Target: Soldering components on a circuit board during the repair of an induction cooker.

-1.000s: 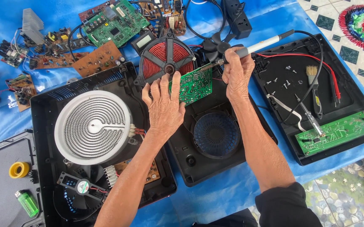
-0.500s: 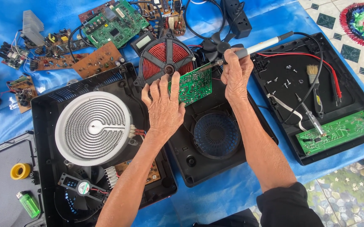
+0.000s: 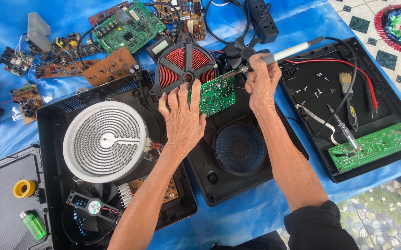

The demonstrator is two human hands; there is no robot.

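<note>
Head-camera view of the person's own two arms. Left hand (image 3: 182, 121): bare, no glove, ring or watch visible; knuckles and tendons stand out on the back, and the nails are short. Left forearm: bare for its whole visible length, down to the lower edge of the view; no sleeve shows on this side. Right hand (image 3: 261, 83): bare likewise, without ring, strap or glove, the back creased and veined. Right forearm: bare from wrist to near the elbow, where a dark, nearly black sleeve (image 3: 318, 227) begins; its cuff looks pushed or rolled up into loose folds. More dark cloth shows at the bottom edge between the arms.
</note>
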